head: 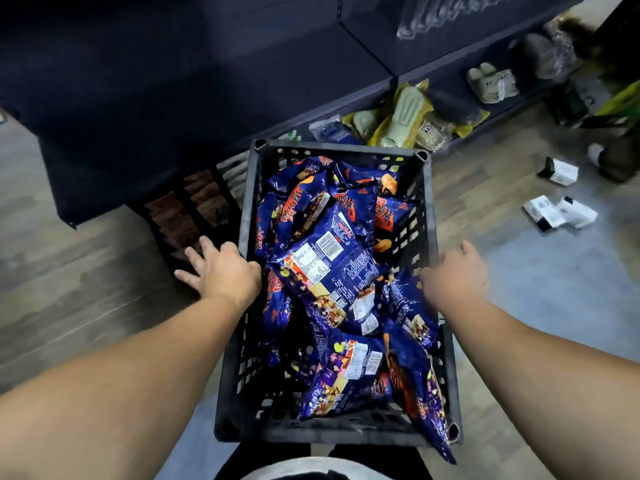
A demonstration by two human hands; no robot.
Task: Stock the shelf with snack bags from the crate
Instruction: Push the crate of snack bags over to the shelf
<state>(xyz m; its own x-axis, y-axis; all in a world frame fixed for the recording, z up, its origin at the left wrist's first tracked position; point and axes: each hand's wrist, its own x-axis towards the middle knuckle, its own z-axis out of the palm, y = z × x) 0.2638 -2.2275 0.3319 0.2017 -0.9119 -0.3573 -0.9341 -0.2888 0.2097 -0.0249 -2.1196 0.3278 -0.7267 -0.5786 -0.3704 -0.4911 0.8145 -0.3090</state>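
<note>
Head view: left hand (pixel 221 268) with fingers spread, right hand (pixel 453 278) blurred, fingers' state unclear; black crate (pixel 247 216) of blue snack bags (pixel 332 258) between them.

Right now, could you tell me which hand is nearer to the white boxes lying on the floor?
Right. The right hand is at the crate's right rim, on the side where the white boxes lie; the left hand is at the opposite rim, farther away.

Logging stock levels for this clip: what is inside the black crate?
The black crate holds a loose heap of blue snack bags, several lying back-side up with barcodes showing. The heap covers the crate floor and any lower bags, so no full count is possible.
</note>
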